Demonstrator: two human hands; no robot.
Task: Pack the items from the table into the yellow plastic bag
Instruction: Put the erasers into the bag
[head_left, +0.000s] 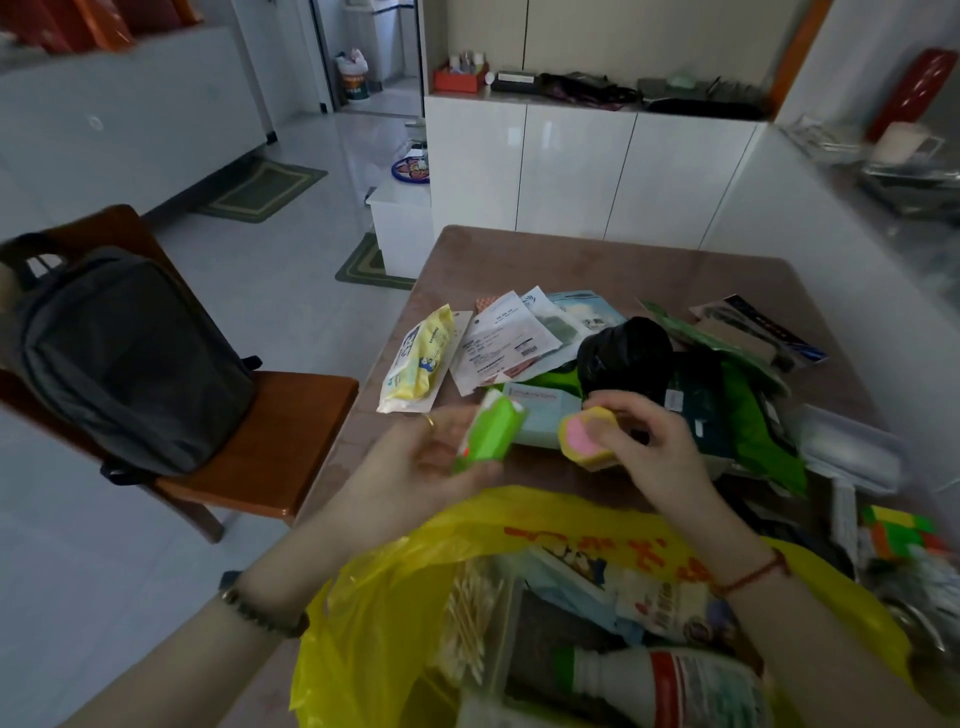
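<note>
Table: I see a brown top (597, 260).
On it: yellow wipes pack (415, 358), paper packets (511, 338), black bag (626, 353), yellow plastic bag (395, 597).

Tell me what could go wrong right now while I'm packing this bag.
Both hands are full: the left hand holds a green packet, the right hand a pink and yellow item, so nothing holds the yellow bag open. A drop might miss it.

Home dining/living area. White glossy cabinets (582, 171) beyond the hands, cluttered top. Wooden chair (291, 441) with grey backpack (130, 358) left of the hands. Tiled floor (291, 291), doormats (262, 189), doorway far ahead-left with a bucket (355, 83).
</note>
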